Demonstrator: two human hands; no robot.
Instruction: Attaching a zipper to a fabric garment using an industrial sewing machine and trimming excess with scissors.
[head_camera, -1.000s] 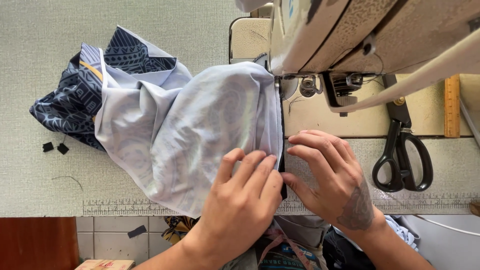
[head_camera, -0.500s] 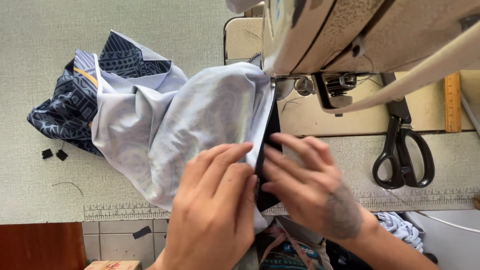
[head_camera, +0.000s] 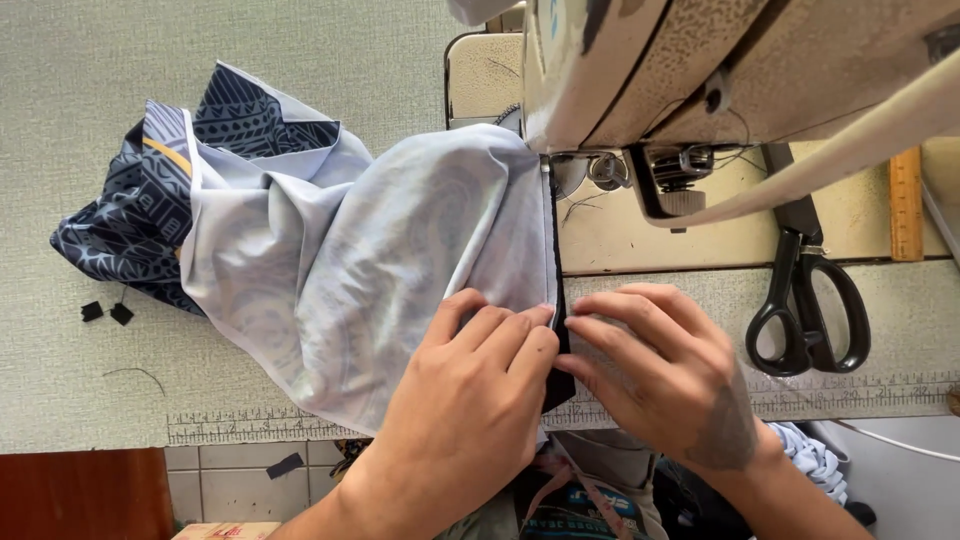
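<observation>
Hands (head_camera: 560, 370) back flat on fabric (head_camera: 400, 250)

The head view shows no screens or signs. At the near edge, bottom left, the corner of a pale cardboard package (head_camera: 212, 531) stands on the floor just right of a dark red-brown surface; its top face shows red printing, and most of the package is cut off by the picture's edge. At the far side, top centre, part of a blue label (head_camera: 552, 14) sits on the cream head of the sewing machine (head_camera: 700, 70), cropped by the picture's upper edge. Its shape cannot be told.
</observation>
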